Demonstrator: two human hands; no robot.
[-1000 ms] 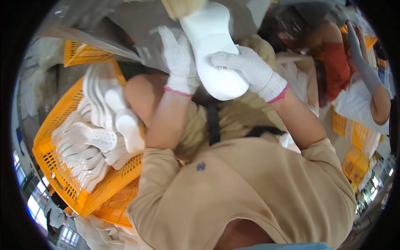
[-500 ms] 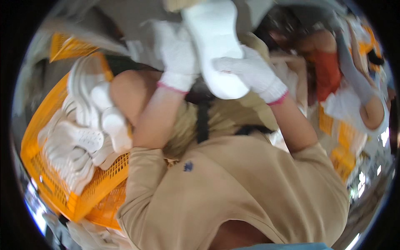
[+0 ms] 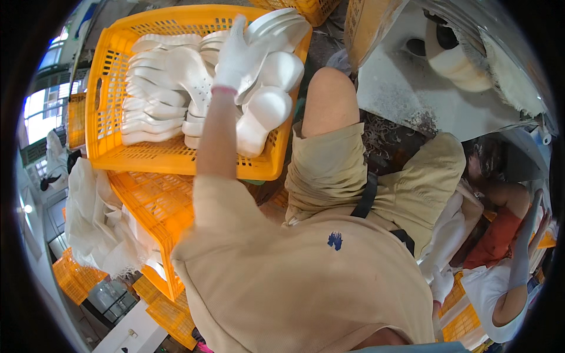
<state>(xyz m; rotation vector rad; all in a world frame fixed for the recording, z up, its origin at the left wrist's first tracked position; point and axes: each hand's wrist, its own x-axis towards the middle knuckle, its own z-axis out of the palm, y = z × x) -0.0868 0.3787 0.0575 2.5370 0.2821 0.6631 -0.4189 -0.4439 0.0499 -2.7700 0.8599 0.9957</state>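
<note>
My left hand [image 3: 238, 65], in a white knitted glove with a pink cuff, reaches over the orange crate [image 3: 176, 165] at the upper left. Its fingers look stretched and apart, among white foam shoe soles [image 3: 156, 88]; whether it touches one is unclear. Rows of these soles fill the crate, and one piece by the hand has small holes [image 3: 200, 88]. Low on the right edge of my body, my right hand [image 3: 440, 286], gloved alike, is next to long white pieces [image 3: 444, 232]. Its fingers are too small and partly hidden to read.
A grey metal housing [image 3: 394, 76] with a cream roller [image 3: 462, 67] stands at the upper right, shavings [image 3: 382, 141] beneath it. Another orange crate [image 3: 159, 206] and a white sack [image 3: 97, 217] lie at left. A co-worker's grey sleeve [image 3: 521, 253] shows at right.
My view has swung left. The white shoe sole that both hands held is no longer in them. My left hand has moved over the crate; my right hand has dropped to the lower right.
</note>
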